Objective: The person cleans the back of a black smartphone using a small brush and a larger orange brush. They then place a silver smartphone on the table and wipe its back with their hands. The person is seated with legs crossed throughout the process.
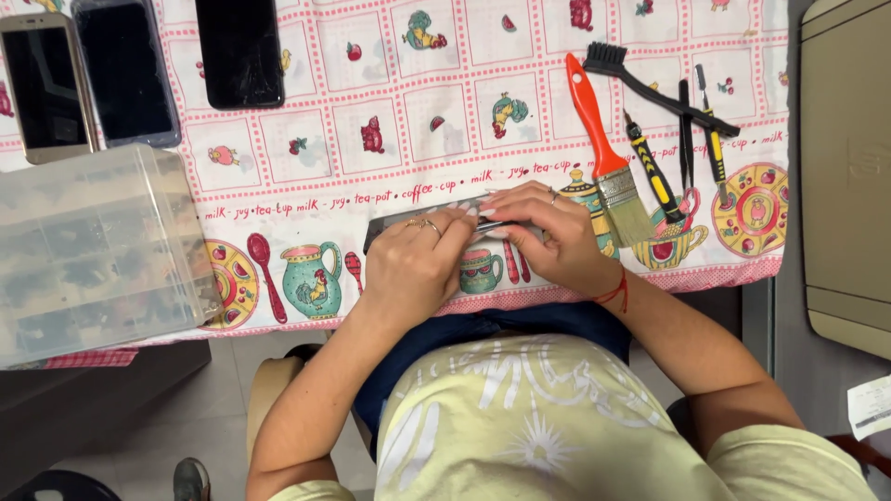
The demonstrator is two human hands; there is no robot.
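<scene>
A slim dark phone (408,221) lies on the patterned tablecloth (371,176) near the table's front edge, mostly covered by my hands. My left hand (415,269) rests on its middle, fingers curled over it, a ring on one finger. My right hand (543,237) presses on the phone's right end and pinches a thin metal tool (492,225) against it. A red thread circles my right wrist.
A red-handled paintbrush (603,153), a black brush (650,88), a yellow-black screwdriver (652,172) and other thin tools (710,139) lie right of my hands. Three phones (125,70) lie at the back left. A clear plastic box (93,250) stands at the left edge.
</scene>
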